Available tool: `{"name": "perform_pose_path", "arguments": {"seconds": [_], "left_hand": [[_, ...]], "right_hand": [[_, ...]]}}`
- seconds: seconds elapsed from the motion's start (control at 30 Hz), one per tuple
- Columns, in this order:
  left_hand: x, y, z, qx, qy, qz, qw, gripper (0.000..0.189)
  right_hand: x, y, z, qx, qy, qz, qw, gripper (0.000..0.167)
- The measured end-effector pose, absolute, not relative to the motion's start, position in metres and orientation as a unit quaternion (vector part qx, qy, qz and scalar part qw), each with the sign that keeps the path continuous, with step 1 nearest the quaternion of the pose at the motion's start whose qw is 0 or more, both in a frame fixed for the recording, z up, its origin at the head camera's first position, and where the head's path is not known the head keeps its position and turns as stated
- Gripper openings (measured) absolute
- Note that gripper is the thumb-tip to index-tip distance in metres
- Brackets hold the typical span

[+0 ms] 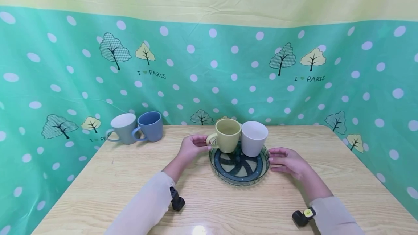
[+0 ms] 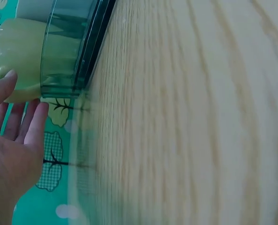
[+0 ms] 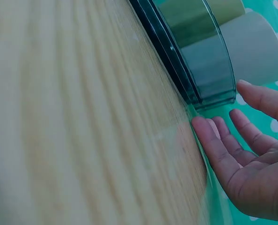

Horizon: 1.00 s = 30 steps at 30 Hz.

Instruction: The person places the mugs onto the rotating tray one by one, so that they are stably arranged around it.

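Observation:
A yellow mug and a white mug stand side by side in a round, clear tray with a dark spoked base. My left hand is at the yellow mug's handle, its thumb beside the handle and its loosely extended fingers right at the outer curve. At the tray's right side is my right hand, palm toward the wall and fingers spread. In the right wrist view its thumb tip comes right up to the tray's rim, and nothing lies between thumb and fingers.
Two more mugs stand at the table's back left: a grey-blue mug with a pale inside and a darker blue mug. Behind the wooden table hangs a green and yellow patterned cloth, which also runs along both sides.

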State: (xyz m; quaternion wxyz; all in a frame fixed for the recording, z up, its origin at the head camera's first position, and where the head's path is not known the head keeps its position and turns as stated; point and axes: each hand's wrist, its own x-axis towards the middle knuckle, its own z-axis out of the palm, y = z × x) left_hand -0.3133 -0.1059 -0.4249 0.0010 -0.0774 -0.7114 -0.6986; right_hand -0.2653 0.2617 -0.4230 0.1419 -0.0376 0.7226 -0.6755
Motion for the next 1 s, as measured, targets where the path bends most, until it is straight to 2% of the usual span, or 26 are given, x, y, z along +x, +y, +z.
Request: {"name": "perform_pose_path", "arguments": {"seconds": [0.67,1.0], "left_hand": [[-0.303,-0.131,-0.419,-0.059,-0.740,-0.669,0.037,0.030],[-0.299,-0.148,-0.414,-0.065,-0.735,-0.673,0.055,0.027]], "right_hand": [[-0.283,0.263,-0.422,-0.072,0.748,-0.648,0.123,0.055],[-0.290,0.261,-0.424,-0.072,0.751,-0.642,0.134,0.055]]}}
